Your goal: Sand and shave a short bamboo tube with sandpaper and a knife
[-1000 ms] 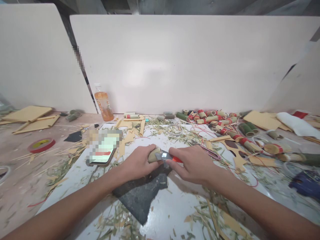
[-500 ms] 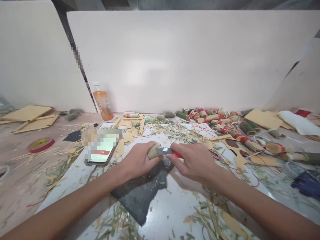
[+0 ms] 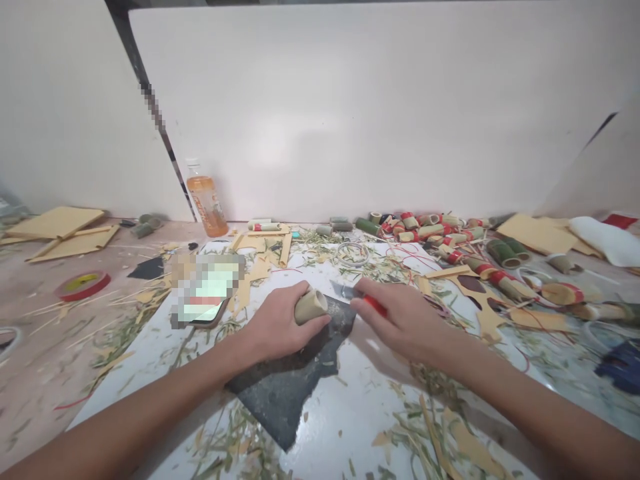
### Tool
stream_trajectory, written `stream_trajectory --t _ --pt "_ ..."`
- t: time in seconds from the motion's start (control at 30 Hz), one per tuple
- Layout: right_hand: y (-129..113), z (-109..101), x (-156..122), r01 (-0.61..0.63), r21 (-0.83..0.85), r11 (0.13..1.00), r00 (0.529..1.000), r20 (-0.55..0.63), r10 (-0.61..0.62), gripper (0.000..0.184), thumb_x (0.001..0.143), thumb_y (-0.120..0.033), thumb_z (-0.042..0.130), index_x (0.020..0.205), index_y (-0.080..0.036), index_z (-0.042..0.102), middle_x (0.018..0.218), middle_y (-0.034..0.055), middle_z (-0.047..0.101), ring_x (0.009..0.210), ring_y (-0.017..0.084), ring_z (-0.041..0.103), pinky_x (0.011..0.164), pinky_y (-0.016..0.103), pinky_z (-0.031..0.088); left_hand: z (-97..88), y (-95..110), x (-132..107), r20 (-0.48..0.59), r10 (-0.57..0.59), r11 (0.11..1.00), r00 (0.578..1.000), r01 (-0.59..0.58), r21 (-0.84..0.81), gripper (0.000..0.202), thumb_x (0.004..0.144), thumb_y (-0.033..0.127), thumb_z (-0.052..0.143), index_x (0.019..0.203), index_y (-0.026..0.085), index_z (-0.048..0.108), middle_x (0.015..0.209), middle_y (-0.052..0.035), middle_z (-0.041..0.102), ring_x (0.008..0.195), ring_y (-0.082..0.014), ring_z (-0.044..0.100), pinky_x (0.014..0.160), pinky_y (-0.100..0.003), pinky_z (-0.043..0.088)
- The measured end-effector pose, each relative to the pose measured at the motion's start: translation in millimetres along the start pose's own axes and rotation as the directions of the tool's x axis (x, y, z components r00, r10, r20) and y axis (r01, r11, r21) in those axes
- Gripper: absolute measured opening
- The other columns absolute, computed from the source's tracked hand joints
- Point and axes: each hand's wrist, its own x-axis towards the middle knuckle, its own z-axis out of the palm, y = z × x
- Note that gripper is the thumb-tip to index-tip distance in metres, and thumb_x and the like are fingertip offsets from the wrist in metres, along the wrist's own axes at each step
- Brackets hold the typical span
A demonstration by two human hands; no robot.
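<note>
My left hand (image 3: 280, 323) is wrapped round a short bamboo tube (image 3: 311, 307), its hollow end tilted up and to the right. In my right hand (image 3: 395, 313) is a utility knife (image 3: 374, 305) with a red handle, its blade pointing left. A small gap lies between the blade and the tube. Beneath both hands a dark grey sheet (image 3: 295, 383) with ragged edges lies on a white board (image 3: 330, 427) strewn with green and tan shavings.
A phone (image 3: 210, 293) with a lit screen lies left of my hands. Behind it stands a bottle of orange drink (image 3: 207, 207). Red tape (image 3: 83, 287) is at the far left. Several bamboo pieces with red bands (image 3: 430, 230) are heaped at the back right.
The blade has come off the bamboo tube and my right hand has moved a little to the right. The tube's open end now shows fully.
</note>
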Motion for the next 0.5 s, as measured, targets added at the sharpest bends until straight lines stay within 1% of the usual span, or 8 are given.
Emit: stream_trajectory --t 0.07,0.17,0.3,0.4,0.5 --pt "-13 5 -5 0.062 0.0 0.998 0.997 0.037 -0.062 0.031 0.097 -0.041 0.035 0.076 -0.021 0.047 0.061 -0.002 0.056 0.052 0.014 0.047 0.052 0.025 0.021 -1.1 2 -1 0.029 0.004 0.998 1.0 -0.002 -0.062 0.027 0.081 0.044 0.058 0.079 0.02 0.046 0.073 0.0007 0.057 0.066 -0.0159 0.051 0.059 -0.028 0.038" --pt "-19 7 -10 0.132 -0.072 0.989 0.99 0.059 -0.128 0.034 0.096 -0.045 0.036 0.077 -0.021 0.049 0.063 -0.0012 0.059 0.052 0.014 0.049 0.051 0.026 0.017 0.3 3 -3 0.094 0.035 0.991 0.995 -0.022 -0.131 0.021 0.081 0.038 0.057 0.081 0.02 0.046 0.072 0.0014 0.058 0.063 -0.0145 0.051 0.056 -0.026 0.038" --pt "-18 8 -11 0.152 -0.154 0.976 0.988 0.041 -0.148 0.034 0.095 -0.047 0.037 0.078 -0.021 0.052 0.064 -0.0008 0.061 0.053 0.015 0.051 0.051 0.027 0.014 4.4 3 -4 0.11 0.042 0.997 0.993 -0.034 -0.07 0.016 0.081 0.034 0.056 0.08 0.02 0.048 0.074 0.0004 0.06 0.065 -0.0161 0.054 0.059 -0.028 0.039" --pt "-19 8 -11 0.15 -0.179 0.972 0.989 0.04 -0.145 0.034 0.095 -0.047 0.038 0.079 -0.021 0.054 0.063 -0.0007 0.062 0.052 0.015 0.052 0.051 0.027 0.013 6.2 3 -6 0.103 0.032 0.999 0.994 -0.033 -0.001 0.015 0.08 0.034 0.057 0.082 0.021 0.05 0.076 -0.0007 0.061 0.066 -0.0176 0.055 0.059 -0.028 0.039" --pt "-19 7 -11 0.147 -0.194 0.97 0.989 0.04 -0.142 0.035 0.094 -0.047 0.038 0.078 -0.021 0.055 0.062 -0.0006 0.062 0.051 0.015 0.052 0.05 0.026 0.012 6.9 3 -6 0.102 0.034 0.999 0.994 -0.037 0.029 0.016 0.08 0.035 0.057 0.083 0.021 0.05 0.078 -0.0018 0.062 0.067 -0.0184 0.056 0.059 -0.028 0.039"
